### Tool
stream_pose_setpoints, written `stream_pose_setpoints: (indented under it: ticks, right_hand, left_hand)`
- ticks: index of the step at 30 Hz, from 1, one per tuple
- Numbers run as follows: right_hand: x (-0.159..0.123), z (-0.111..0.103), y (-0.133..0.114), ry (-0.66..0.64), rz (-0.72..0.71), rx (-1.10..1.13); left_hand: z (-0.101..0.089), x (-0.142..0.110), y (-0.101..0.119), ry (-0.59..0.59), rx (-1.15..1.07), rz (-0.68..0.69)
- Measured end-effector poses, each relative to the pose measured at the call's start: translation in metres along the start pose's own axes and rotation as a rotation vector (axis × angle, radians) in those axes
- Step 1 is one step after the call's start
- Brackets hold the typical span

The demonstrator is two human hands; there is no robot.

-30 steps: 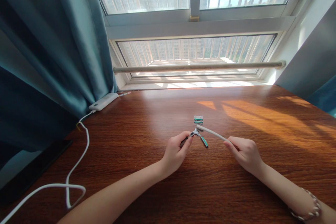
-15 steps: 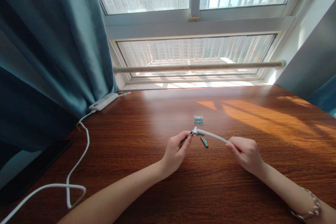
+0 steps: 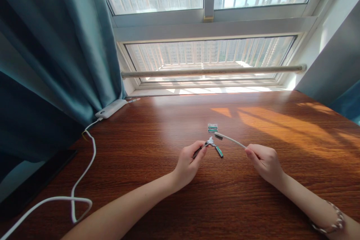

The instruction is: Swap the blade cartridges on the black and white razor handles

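Razor handle (image 3: 198,152) was pinched in the left hand (image 3: 186,163), its head (image 3: 210,141) close to the loose green cartridge (image 3: 219,152) on the tabletop (image 3: 152,138), while the right hand (image 3: 264,163) gripped a toothbrush (image 3: 232,140) near the blade pack (image 3: 212,128); any overly wide swing risked knocking the cartridge away.

This looks like a room in a home, high up: blue curtains (image 3: 84,37) hang beside a wide window (image 3: 209,50) with 2 upper panes and 1 lower one, white bars (image 3: 174,54) outside it and tall buildings (image 3: 208,50) beyond. A wood-grain worktop (image 3: 157,120) meets the sill (image 3: 208,91), partly sunlit.
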State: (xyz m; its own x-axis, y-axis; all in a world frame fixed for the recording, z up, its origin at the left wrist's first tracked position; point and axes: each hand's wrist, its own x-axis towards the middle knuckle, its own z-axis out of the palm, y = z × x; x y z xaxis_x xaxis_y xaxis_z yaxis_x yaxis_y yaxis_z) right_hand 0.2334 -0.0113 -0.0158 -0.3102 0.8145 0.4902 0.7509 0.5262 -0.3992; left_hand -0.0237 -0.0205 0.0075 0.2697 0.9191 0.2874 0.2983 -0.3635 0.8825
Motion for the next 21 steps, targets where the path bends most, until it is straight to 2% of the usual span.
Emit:
stream_pose_setpoints:
  ticks: [2,7,11,14,16,21]
  right_hand:
    - [0.0000,0.0000,-0.0003,-0.007,-0.035,-0.007]
    - [0.0011,0.0003,-0.0009,0.021,0.053,-0.061]
    - [0.0012,0.0004,-0.0017,-0.024,-0.039,0.021]
    - [0.0006,0.0016,-0.0011,-0.014,0.045,0.020]
    - [-0.0002,0.0022,-0.0002,0.015,0.074,0.050]
    - [-0.0020,0.0028,-0.0006,-0.032,-0.055,0.114]
  left_hand:
    - [0.0001,-0.0002,0.0000,-0.004,-0.001,-0.001]
    - [-0.0002,-0.0004,0.0011,-0.025,-0.003,-0.011]
    - [-0.0008,-0.0004,0.0020,-0.025,-0.003,-0.011]
    - [-0.0007,-0.0003,0.0016,-0.030,-0.025,-0.012]
    - [0.0000,0.0000,0.0004,-0.028,-0.073,-0.024]
    - [0.0030,0.0019,-0.0025,-0.083,-0.355,-0.151]
